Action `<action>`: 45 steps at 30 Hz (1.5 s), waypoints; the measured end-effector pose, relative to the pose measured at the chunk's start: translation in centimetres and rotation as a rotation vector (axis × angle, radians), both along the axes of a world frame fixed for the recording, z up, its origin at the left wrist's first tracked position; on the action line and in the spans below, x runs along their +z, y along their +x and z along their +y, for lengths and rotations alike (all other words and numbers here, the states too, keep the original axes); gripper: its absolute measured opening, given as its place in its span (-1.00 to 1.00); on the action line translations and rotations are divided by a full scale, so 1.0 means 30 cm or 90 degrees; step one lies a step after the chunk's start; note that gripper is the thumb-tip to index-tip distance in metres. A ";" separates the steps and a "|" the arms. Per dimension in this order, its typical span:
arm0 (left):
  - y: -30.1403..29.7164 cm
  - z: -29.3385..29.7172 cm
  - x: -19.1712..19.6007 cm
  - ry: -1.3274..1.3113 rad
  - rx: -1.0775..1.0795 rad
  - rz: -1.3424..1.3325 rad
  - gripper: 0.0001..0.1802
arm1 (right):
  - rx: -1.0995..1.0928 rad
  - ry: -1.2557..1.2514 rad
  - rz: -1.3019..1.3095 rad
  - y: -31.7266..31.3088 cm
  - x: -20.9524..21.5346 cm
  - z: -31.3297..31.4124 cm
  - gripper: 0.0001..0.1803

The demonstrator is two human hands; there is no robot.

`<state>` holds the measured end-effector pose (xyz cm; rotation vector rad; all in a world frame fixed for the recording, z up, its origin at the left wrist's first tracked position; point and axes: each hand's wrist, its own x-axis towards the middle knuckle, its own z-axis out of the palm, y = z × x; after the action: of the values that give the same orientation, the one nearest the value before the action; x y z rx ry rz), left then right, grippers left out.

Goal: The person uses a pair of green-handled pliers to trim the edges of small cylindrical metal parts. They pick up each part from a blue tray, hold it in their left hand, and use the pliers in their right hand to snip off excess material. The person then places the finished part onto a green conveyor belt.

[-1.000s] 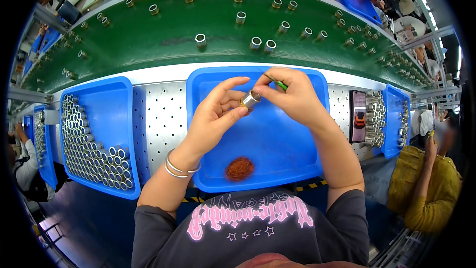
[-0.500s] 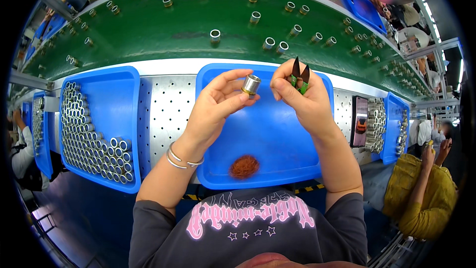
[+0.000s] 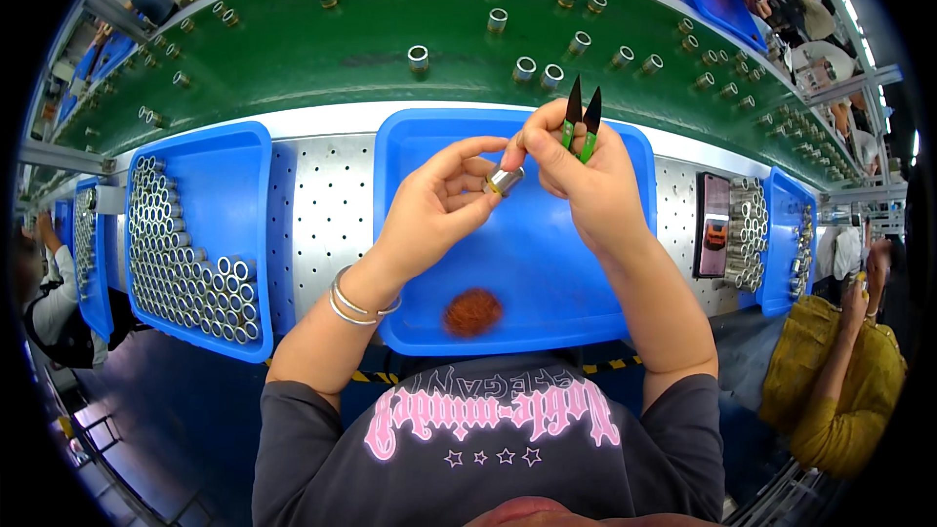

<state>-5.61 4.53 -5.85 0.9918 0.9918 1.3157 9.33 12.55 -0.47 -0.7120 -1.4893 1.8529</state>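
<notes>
Between the fingers and thumb of my left hand [image 3: 439,197] sits a short metal sleeve [image 3: 505,180], silver with a yellowish band at one end, tilted to the right. My right hand [image 3: 583,168] grips a pair of green-handled thread snips [image 3: 583,124], their two dark blades pointing up and apart. The right fingertips are right beside the sleeve, seemingly touching its upper edge. Both hands are above a blue tray [image 3: 390,307]. A reddish-brown clump of fine fibre or wire [image 3: 472,312] lies in that tray near my body.
A green conveyor belt [image 3: 293,59] carrying many loose sleeves runs across the far side. At left, a blue tray [image 3: 229,161] holds rows of sleeves. On the right are a phone [image 3: 714,224], a sleeve stack [image 3: 749,234] and another blue tray [image 3: 778,197]. Co-workers sit nearby.
The sleeve in my left hand has tipped over toward the right. My right hand has come closer to it, and the snips now point more upright, their handles further inside the hand.
</notes>
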 end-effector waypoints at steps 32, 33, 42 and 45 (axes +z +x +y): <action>0.171 -0.142 0.006 -0.101 0.034 -0.161 -0.56 | 0.034 0.011 0.217 0.189 0.055 -0.112 -0.85; 0.174 -0.141 0.003 -0.109 0.033 -0.168 -0.56 | 0.028 0.010 0.215 0.182 0.053 -0.107 -0.85; 0.171 -0.137 -0.001 -0.147 0.050 -0.211 -0.53 | -0.011 0.030 0.201 0.185 0.031 -0.075 -0.86; 0.175 -0.136 -0.017 -0.136 0.045 -0.192 -0.53 | -0.001 0.049 0.209 0.179 0.026 -0.073 -0.86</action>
<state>-0.35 0.45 -6.37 0.5815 0.9176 1.3395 14.69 10.35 0.30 -0.3517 -1.3357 1.7986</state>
